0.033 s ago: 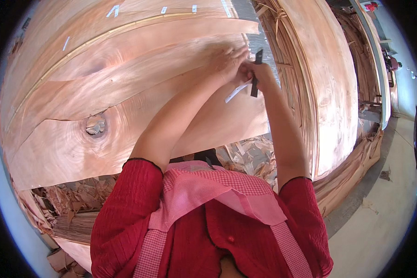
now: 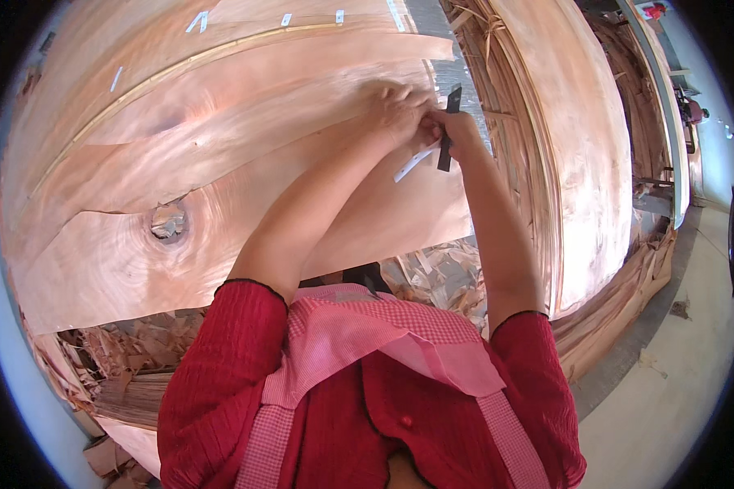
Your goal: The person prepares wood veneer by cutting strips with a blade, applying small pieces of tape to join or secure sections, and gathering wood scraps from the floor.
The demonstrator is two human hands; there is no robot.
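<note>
My right hand is closed around a flat black blade-like tool, its two ends sticking out above and below the fingers. Just beside it, my left hand rests on a thin sheet of wood veneer, fingers bent but apart. The fingertips of both hands come close together, and what lies between them is too small to make out. A narrow white tape strip slants down to the left from below the right fingers.
Several short white tape pieces stick to the veneer farther off. A hole breaks the sheet at left. Stacked veneer stands at right beyond a grey strip. Veneer scraps lie below the near edge.
My left fingers have drawn back slightly and bent more. The right hand and black tool have shifted a little to the left.
</note>
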